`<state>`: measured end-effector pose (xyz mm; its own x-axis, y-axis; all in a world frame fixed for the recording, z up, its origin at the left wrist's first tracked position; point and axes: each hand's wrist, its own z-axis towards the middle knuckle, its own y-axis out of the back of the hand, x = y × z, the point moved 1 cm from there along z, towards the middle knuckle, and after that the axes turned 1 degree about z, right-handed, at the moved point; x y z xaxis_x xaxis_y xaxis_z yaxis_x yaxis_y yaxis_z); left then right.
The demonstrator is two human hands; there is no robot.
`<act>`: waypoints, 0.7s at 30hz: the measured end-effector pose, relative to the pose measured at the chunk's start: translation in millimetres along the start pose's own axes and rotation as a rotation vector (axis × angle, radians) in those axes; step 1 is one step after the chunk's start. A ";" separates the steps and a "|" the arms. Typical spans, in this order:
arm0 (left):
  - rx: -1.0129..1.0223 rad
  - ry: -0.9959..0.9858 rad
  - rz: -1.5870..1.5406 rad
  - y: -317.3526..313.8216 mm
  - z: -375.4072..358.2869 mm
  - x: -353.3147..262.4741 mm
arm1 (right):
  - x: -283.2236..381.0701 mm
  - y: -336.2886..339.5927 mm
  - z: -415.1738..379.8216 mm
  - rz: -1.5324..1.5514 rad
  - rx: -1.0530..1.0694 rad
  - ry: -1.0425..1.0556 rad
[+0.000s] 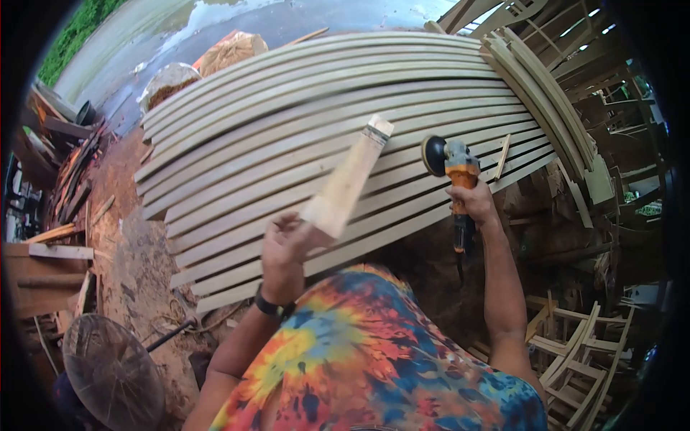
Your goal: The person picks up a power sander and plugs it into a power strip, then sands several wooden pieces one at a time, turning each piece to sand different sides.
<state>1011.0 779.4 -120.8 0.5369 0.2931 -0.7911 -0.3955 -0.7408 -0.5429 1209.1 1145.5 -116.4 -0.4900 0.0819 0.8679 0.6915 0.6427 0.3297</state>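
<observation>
The two hands were apart: the left hand (286, 248) clasped the near end of one wooden block (345, 183), and the right hand (472, 202) was wrapped around one power sander (461, 170), both held over more than ten long slats (237, 144). One thin stick (503, 156) lay right of the sander. Two sacks (233, 54) sat far left; one round mesh disc (111, 370) stood near left.

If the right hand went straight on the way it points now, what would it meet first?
Beyond the orange power tool that the right hand grips, probably the wooden slats; their depth below is hard to judge.
</observation>
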 end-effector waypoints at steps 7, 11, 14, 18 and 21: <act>-0.488 -0.128 0.412 71.6 64.6 -3.0 | 28.3 -28.9 49.0 -0.163 0.171 0.033; -0.590 -0.027 0.588 86.9 110.1 -0.5 | 54.3 -52.6 59.0 -0.203 0.214 0.027; -0.737 -0.311 1.056 89.1 117.9 1.6 | 55.4 -57.2 81.1 -0.226 0.273 0.014; -0.716 -0.281 1.113 81.9 112.6 -6.9 | 63.8 -64.4 90.7 -0.264 0.304 0.001; -0.715 -0.254 1.115 81.7 112.2 -6.1 | 68.5 -67.1 94.5 -0.264 0.288 -0.004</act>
<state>891.8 784.9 -192.0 0.0043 -0.6222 -0.7828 -0.0132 -0.7828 0.6221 1078.9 1180.0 -114.2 -0.6340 -0.1121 0.7652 0.3641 0.8296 0.4232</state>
